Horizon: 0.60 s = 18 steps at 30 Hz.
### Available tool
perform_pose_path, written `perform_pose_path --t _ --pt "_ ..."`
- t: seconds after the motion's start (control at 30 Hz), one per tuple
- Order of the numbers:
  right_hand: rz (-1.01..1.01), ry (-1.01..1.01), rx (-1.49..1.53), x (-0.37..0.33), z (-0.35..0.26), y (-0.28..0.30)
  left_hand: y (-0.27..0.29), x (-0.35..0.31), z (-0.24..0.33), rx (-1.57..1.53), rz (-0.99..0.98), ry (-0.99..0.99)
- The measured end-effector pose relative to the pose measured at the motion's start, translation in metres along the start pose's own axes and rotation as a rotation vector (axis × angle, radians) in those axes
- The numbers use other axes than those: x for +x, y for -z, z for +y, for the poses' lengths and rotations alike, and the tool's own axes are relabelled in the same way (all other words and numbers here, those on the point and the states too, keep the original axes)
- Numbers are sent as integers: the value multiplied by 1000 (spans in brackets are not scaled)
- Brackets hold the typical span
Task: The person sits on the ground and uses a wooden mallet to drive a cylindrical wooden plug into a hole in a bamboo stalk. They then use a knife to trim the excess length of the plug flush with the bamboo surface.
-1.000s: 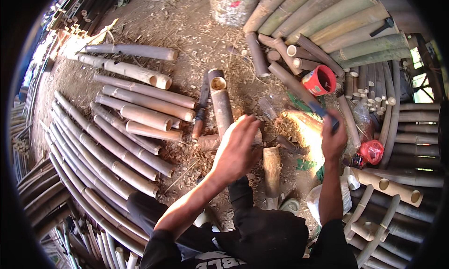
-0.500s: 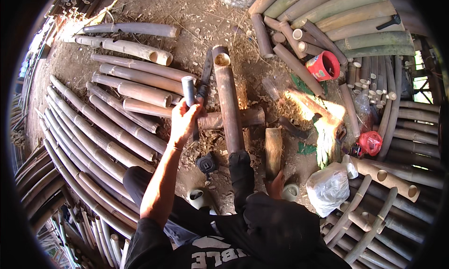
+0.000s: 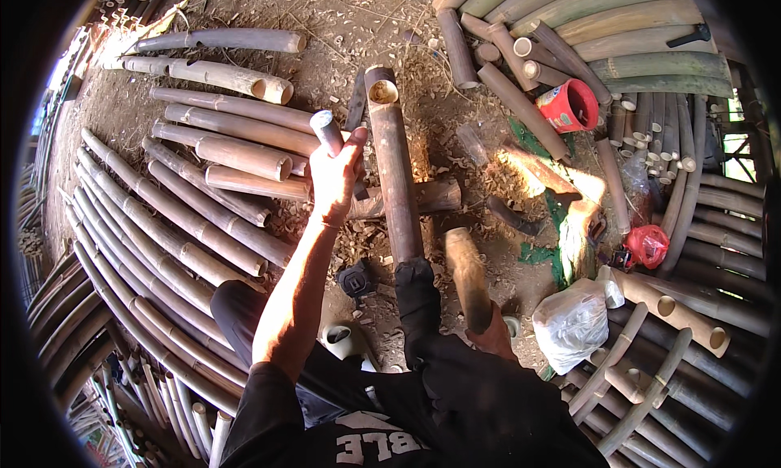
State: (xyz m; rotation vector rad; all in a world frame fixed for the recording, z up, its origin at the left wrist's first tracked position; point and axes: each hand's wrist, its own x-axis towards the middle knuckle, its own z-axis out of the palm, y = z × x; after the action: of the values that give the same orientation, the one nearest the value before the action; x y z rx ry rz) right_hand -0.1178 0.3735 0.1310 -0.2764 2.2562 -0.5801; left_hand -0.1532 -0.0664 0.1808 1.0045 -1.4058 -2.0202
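My left hand [image 3: 335, 185] is closed around a grey chisel-like tool [image 3: 326, 132], its round pipe-like end sticking up above my fist. The tool's lower part is mostly hidden. My right hand [image 3: 493, 338] grips the dark lower end of a thick wooden mallet [image 3: 466, 266], its pale, frayed head tilted up to the left. Between my hands a brown bamboo pole [image 3: 395, 171] points away from me, with an oval hole cut near its far end. It rests across a shorter bamboo piece [image 3: 438, 196], and black cloth [image 3: 417, 301] covers its near end.
Bamboo poles [image 3: 220, 216] lie in rows on the left. More bamboo [image 3: 643, 29] is stacked at the far right, near a red bucket [image 3: 567, 106]. A clear plastic bag [image 3: 571, 326] and a red bag [image 3: 647, 245] sit at right. A small black object [image 3: 355, 279] lies on the shaving-strewn ground.
The mallet has risen and tilted left in my right hand, its head slightly blurred. My left hand has turned and shifted slightly up with the chisel-like tool, whose top now leans left.
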Motion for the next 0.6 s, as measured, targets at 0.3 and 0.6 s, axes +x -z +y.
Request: perform_pose_path --t 0.3,0.6 --pt "-157 -69 294 15 27 -21 -50 7 -19 46 -74 40" --pt "-159 -65 468 19 39 -24 -62 13 -51 81 -64 -7"
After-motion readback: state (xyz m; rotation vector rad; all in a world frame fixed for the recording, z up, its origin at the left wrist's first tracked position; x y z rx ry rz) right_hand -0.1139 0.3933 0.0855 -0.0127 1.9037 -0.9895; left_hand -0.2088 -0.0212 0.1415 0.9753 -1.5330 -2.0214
